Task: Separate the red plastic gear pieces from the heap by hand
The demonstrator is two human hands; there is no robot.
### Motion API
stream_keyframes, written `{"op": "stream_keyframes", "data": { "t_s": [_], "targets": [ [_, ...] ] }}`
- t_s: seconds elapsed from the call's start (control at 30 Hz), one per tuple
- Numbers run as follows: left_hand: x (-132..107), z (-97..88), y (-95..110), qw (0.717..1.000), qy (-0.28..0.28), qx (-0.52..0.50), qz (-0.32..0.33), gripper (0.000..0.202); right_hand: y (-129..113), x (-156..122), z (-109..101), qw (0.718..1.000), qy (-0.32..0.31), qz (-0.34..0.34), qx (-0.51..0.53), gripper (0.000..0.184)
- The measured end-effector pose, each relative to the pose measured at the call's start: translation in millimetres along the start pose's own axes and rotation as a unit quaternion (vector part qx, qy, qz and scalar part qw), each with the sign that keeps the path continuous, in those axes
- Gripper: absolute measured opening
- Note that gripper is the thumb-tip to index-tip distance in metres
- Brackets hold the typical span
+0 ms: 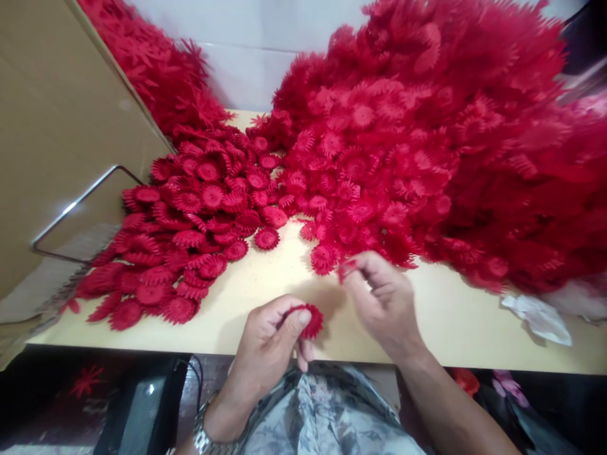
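Note:
Near the table's front edge, my left hand pinches a round red fabric flower piece with a fringed rim between thumb and fingers. To its right and a little higher, my right hand is closed on a small red petal piece, slightly blurred, its fingertips close to the big pile. The two hands are apart. A heap of fringed red discs lies to the left. On the right rises a much larger pile of red flower pieces.
A cardboard box with a bent metal wire stands at the left. Star-shaped red petals are heaped behind it. Crumpled white plastic lies on the pale table at right. A white wall is behind.

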State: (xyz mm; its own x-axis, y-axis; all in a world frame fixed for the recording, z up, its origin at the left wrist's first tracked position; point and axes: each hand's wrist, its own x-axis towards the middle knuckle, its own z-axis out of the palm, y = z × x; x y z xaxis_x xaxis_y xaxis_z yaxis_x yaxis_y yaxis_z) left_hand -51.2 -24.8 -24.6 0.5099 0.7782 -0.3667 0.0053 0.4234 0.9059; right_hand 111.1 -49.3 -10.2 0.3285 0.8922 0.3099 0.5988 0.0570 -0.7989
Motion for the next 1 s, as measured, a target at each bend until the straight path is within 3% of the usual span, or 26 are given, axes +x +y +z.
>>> {"op": "stream_keyframes", "data": {
  "t_s": [0.1, 0.17, 0.27, 0.4, 0.5, 0.63, 0.83, 1.0],
  "targets": [
    [0, -4.3, -1, 1.000, 0.023, -0.008, 0.009, 0.024, 13, 9, -7, 0.989, 0.035, -0.061, -0.133, 0.012],
    [1, -6.5, 2, 0.999, 0.030, 0.002, 0.026, 0.022, 17, 14, -9, 0.965, -0.008, -0.117, -0.233, 0.012],
    [4, -7.6, 6, 0.998, 0.054, 0.002, 0.041, 0.021, 15, 17, -6, 0.931, -0.055, -0.149, -0.328, 0.013],
    [7, -6.7, 7, 0.995, 0.092, -0.018, 0.046, 0.022, 7, 18, 5, 0.891, -0.100, -0.171, -0.408, 0.024],
    [7, -6.5, 5, 0.995, 0.088, -0.015, 0.046, 0.023, 4, 19, 12, 0.873, -0.140, -0.182, -0.430, 0.020],
    [7, -8.1, 3, 0.995, 0.085, -0.002, 0.049, 0.026, 3, 18, 18, 0.866, -0.167, -0.195, -0.428, 0.005],
    [10, -7.7, 3, 0.995, 0.083, 0.011, 0.051, 0.028, 6, 21, 22, 0.867, -0.158, -0.220, -0.419, 0.013],
    [18, -4.5, 5, 0.995, 0.086, 0.020, 0.050, 0.033, 9, 36, 9, 0.896, -0.102, -0.214, -0.375, 0.019]
  ]
}}
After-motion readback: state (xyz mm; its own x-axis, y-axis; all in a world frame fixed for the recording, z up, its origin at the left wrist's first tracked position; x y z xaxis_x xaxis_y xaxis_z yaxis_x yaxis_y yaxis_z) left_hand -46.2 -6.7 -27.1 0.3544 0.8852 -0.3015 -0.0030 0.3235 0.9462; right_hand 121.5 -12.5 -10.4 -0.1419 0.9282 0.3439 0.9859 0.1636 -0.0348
